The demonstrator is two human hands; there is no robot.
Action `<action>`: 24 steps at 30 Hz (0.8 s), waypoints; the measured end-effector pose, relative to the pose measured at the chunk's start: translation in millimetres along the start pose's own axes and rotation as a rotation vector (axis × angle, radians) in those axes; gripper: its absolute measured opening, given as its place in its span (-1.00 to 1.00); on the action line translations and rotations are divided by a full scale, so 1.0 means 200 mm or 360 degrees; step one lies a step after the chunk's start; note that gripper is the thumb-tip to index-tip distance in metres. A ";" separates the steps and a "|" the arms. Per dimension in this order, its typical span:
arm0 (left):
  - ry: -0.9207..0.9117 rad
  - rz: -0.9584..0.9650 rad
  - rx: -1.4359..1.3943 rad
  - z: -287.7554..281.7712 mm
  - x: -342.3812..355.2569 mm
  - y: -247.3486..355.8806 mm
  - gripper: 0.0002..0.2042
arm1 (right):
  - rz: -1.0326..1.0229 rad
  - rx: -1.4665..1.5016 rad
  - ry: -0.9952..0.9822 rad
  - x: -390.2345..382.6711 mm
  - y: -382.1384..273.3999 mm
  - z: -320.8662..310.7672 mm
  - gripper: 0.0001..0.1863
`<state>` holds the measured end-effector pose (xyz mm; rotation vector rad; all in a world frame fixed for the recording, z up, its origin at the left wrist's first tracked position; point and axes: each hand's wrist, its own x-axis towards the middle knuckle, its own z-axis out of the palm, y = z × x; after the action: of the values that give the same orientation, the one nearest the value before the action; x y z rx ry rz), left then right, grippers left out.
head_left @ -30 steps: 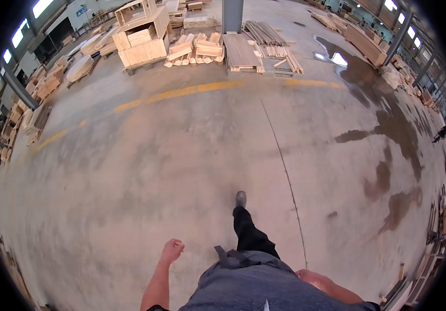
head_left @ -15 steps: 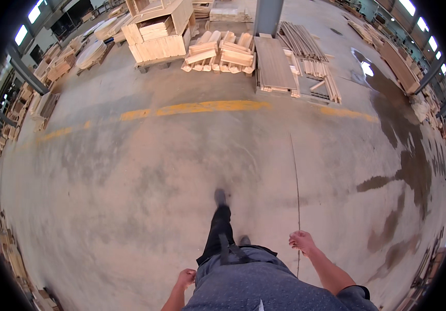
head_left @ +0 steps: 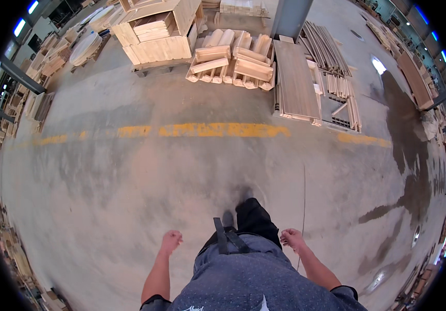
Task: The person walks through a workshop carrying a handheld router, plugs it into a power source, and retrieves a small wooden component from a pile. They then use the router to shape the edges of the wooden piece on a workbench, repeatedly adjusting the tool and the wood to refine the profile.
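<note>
I look down at a bare concrete floor [head_left: 130,207] while walking. My left hand [head_left: 171,241] hangs at my left side with the fingers loosely curled and nothing in it. At my right side my right hand [head_left: 291,239] is also loosely curled and holds nothing. Between the hands are my blue shirt [head_left: 243,280] and a dark trouser leg with a shoe [head_left: 251,215] stepping forward. Neither hand touches any object.
A worn yellow line [head_left: 212,130] crosses the floor ahead. Beyond it lie stacks of light wooden parts [head_left: 233,62], a pallet of wooden boxes [head_left: 158,31], flat boards [head_left: 295,80] and a grey column [head_left: 290,18]. Dark wet patches [head_left: 409,155] spread at the right. Wood piles line the left wall.
I have walked forward: the yellow line and the wood stacks are closer. My arms have swung, the left hand forward and the right hand back in beside my hip.
</note>
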<state>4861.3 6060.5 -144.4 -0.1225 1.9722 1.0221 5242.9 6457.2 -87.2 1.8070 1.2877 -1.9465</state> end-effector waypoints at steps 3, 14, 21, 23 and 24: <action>0.0160 0.0080 -0.0041 -0.03 0.40 0.47 -0.85 | 0.0103 -0.0030 0.0056 0.30 -0.29 -0.02 -0.84; -0.0223 -0.0313 0.0016 0.35 1.11 1.46 -0.86 | 0.0101 -0.0229 0.0137 1.32 -1.79 -0.24 -0.86; -0.0016 -0.0211 0.0067 0.44 1.68 2.11 -0.86 | -0.0116 -0.0130 0.0149 1.73 -3.05 -0.02 -0.87; -0.0112 -0.0310 0.0156 0.38 1.90 2.22 -0.85 | -0.0076 -0.0142 0.0109 1.87 -3.24 0.08 -0.87; -0.0177 -0.0377 0.0209 0.34 2.03 2.33 -0.84 | -0.0034 -0.0156 0.0114 1.93 -3.32 0.13 -0.88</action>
<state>4455.3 6530.3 -180.9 -0.2166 1.8668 0.7294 4698.0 6996.7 -129.1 1.8380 1.4040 -1.8102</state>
